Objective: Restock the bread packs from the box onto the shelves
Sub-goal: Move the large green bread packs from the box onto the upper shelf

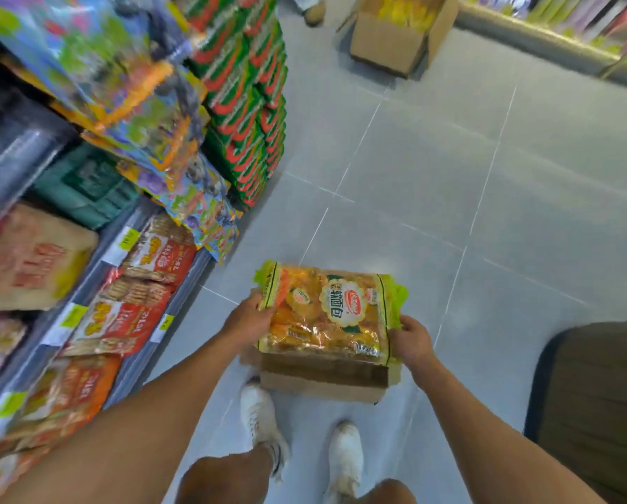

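Left hand (248,318) grips the left edge of a bread pack (328,314), fingers curled under the sealed end; right hand (412,340) grips the pack's right edge near its lower corner. Pack is held flat between both hands, label up, yellow-orange with green frilled ends. Directly under the pack and hands sits an open cardboard box (322,380) on the grey tiled floor (450,198); pack hovers over the box opening, can't tell if it touches the rim. Below the hands, two white shoes (344,456) stand just behind the box. Left of the left hand, shelves (137,256) hold red-and-white cracker packs (122,321), with yellow price tags (128,238) on the shelf edge; blurry colourful bags above them. Far ahead of the hands, a stack of green-and-red packs (246,103) and a second cardboard box (395,34) on the floor. Right of the right hand, a dark mat-like shape (595,394), unclear what it is.
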Demonstrator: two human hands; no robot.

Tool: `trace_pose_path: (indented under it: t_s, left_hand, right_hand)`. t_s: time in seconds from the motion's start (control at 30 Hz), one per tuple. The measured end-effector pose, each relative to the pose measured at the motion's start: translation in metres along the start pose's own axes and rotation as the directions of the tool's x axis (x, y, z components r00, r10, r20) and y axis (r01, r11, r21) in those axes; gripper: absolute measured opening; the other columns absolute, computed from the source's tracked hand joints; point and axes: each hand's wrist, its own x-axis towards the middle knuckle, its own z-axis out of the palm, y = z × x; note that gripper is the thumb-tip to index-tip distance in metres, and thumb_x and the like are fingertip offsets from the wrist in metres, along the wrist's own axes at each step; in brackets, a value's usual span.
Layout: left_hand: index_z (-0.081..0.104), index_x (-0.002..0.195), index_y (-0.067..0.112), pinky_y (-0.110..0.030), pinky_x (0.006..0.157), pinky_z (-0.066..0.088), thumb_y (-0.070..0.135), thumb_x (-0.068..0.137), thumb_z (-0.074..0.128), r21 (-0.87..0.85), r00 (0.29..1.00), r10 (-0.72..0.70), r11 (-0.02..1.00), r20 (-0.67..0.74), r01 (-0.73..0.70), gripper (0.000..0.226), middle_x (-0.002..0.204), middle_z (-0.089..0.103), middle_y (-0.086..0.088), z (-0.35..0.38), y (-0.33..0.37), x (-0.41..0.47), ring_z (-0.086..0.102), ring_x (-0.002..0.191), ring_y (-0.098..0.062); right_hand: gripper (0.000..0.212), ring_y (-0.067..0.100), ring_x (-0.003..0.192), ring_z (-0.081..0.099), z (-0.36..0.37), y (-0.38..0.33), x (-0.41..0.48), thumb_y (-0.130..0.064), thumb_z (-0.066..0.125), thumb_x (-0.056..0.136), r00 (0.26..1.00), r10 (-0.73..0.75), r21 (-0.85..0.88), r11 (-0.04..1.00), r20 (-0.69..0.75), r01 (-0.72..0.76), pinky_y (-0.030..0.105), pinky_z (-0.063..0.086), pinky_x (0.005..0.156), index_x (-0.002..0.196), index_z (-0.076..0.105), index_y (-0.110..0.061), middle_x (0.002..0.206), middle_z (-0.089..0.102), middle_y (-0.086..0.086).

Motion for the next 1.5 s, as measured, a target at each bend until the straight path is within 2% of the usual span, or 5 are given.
trace_pose_path:
  t_s: [0.23, 0.43, 0.8, 1.23, 1.5]
  left_hand:
    - [0.025, 0.157, 0.019, -0.024, 0.093, 0.045, 0.035, 0.1, 0.058, -0.161, 0.983, 0.17, 0.971, -0.066, -0.178, 0.068, 0.151, 0.041, 0.002, -0.117, 0.037, -0.13, 0.056, 0.12, -0.013]
    - [0.073, 0.121, 0.028, -0.041, 0.114, 0.036, 0.071, 0.08, 0.055, -0.452, 0.976, 0.193, 0.865, -0.1, -0.217, 0.062, 0.143, 0.055, 0.003, -0.204, 0.035, -0.26, 0.05, 0.131, -0.019]
    - [0.069, 0.105, 0.009, -0.037, 0.089, 0.046, 0.0, 0.084, 0.071, -0.435, 0.841, 0.456, 0.72, -0.291, -0.54, 0.023, 0.101, 0.071, -0.006, -0.301, -0.04, -0.482, 0.061, 0.095, -0.018]
    - [0.068, 0.085, 0.022, -0.025, 0.064, 0.041, 0.036, 0.094, 0.066, -0.333, 0.389, -0.053, 0.631, -0.92, -0.701, 0.017, 0.075, 0.062, 0.012, -0.329, -0.181, -0.629, 0.051, 0.066, -0.006]
    - [0.047, 0.084, 0.018, -0.032, 0.07, 0.036, 0.04, 0.103, 0.048, -0.393, 0.186, -0.373, 0.619, -0.909, -0.68, 0.029, 0.083, 0.043, 0.004, -0.341, -0.276, -0.703, 0.044, 0.077, -0.012]
  right_hand:
    - [0.033, 0.025, 0.08, 0.067, -0.079, -0.114, -0.133, -0.007, 0.059, 0.09, 0.955, -0.265, 0.035, 0.964, 0.13, 0.263, 0.041, 0.057, 0.078, 0.103, 0.072, -0.035, 0.101, 0.072, 0.013]
    - [0.029, 0.033, 0.08, 0.069, -0.122, -0.2, -0.23, -0.017, 0.061, 0.09, 0.876, -0.254, 0.287, 0.948, 0.409, 0.14, 0.04, 0.056, 0.074, 0.105, 0.074, 0.004, 0.107, 0.071, 0.023]
    - [0.059, 0.038, 0.108, 0.068, -0.107, -0.317, -0.402, -0.043, 0.049, 0.088, 0.575, -0.249, 0.246, 0.966, 0.779, 0.085, 0.052, 0.057, 0.087, 0.124, 0.068, 0.0, 0.129, 0.065, 0.022]
    - [0.064, 0.03, 0.132, 0.052, 0.052, -0.33, -0.593, -0.058, 0.058, 0.084, 0.393, -0.27, 0.176, 0.95, 0.879, 0.258, 0.043, 0.042, 0.109, 0.133, 0.06, -0.017, 0.14, 0.058, 0.013]
    - [0.04, 0.019, 0.085, 0.064, 0.151, -0.262, -0.686, -0.057, 0.051, 0.092, 0.171, -0.491, 0.38, 0.814, 0.854, 0.44, 0.035, 0.042, 0.082, 0.09, 0.075, -0.026, 0.096, 0.07, 0.001]
